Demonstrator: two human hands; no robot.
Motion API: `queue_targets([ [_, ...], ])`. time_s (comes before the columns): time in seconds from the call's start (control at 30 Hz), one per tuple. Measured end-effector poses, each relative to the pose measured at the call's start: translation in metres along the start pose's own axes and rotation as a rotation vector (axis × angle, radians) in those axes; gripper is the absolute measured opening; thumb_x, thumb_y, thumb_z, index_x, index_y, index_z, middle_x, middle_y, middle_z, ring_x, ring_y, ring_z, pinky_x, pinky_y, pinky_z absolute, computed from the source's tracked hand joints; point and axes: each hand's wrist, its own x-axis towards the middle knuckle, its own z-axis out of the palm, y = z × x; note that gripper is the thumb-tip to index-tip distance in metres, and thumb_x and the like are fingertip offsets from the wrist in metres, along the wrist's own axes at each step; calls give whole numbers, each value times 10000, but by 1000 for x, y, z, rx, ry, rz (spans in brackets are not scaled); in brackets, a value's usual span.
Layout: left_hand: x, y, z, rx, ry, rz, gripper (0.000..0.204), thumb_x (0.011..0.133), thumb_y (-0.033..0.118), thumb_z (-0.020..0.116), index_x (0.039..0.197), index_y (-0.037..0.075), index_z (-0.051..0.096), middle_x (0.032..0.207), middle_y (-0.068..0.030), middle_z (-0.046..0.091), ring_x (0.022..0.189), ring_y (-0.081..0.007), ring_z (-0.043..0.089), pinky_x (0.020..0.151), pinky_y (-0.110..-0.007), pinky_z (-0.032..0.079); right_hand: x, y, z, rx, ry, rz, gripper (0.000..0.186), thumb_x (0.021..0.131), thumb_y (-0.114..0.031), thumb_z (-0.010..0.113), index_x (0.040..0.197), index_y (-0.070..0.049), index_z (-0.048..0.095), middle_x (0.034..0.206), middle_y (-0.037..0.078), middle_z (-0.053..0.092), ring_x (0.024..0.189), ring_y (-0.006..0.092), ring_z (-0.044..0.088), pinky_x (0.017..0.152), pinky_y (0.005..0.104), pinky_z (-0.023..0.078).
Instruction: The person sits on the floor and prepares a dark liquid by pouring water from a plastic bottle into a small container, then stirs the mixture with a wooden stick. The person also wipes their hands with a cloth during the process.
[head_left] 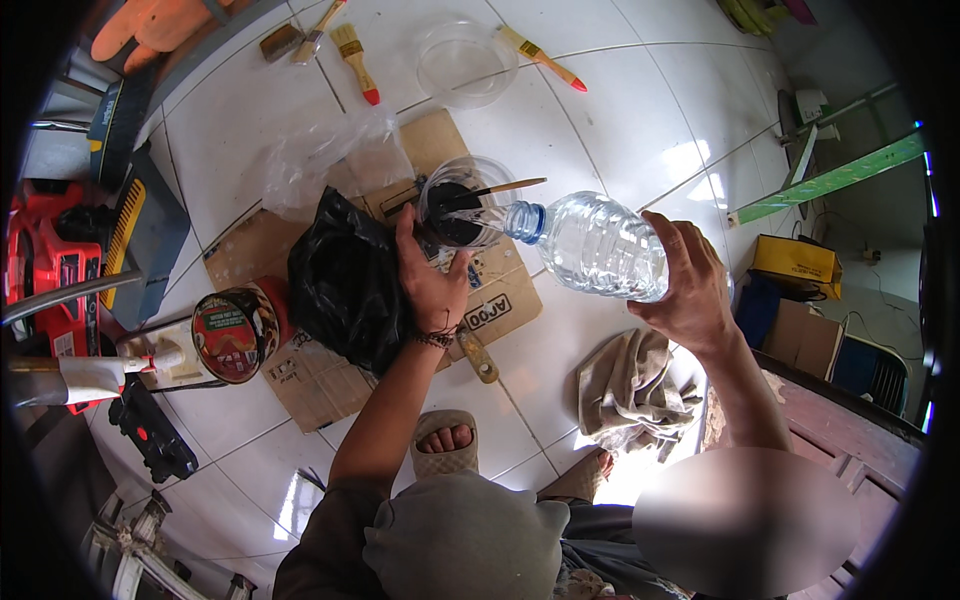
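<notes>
My right hand [690,275] is wrapped round the lower end of a clear plastic bottle [603,245], tipped on its side with the mouth at the left. A thin stream of clear liquid runs from its neck into a clear plastic tub [478,165] with black contents. Across that tub rests a slim brush [510,186] with a wooden handle. My left hand [435,280] holds the tub's near side between thumb and fingers. Close by its wrist bulges a black plastic bag [345,280]. Under these lies a flattened cardboard sheet [515,295].
Paintbrushes [355,65] and a round clear lid [467,65] lie on the far tiles. A paint can [235,330] stands left of the bag. Nearer are a scraper handle [480,357] and a crumpled cloth [640,390]. Red tools [60,265] crowd the left edge.
</notes>
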Motion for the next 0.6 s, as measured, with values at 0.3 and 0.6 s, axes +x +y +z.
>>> queue_targets([
  [0.3, -1, -3, 0, -14, 2, -20, 891, 685, -10, 839, 1443, -10, 370, 1249, -174, 584, 1158, -264, 575, 1035, -370, 438, -2, 1, 0, -38, -43, 35, 959, 447, -79, 858, 1339, -56, 507, 1076, 149, 630, 945, 334, 631, 836, 431, 532],
  [0.6, -1, -4, 0, -6, -7, -14, 900, 681, -18, 835, 1450, 7, 369, 1250, -169, 584, 1155, -274, 577, 1032, -377, 442, -4, 4, 1, -37, -27, 24, 944, 448, -89, 848, 1329, -48, 511, 1069, 154, 630, 926, 335, 629, 826, 436, 531],
])
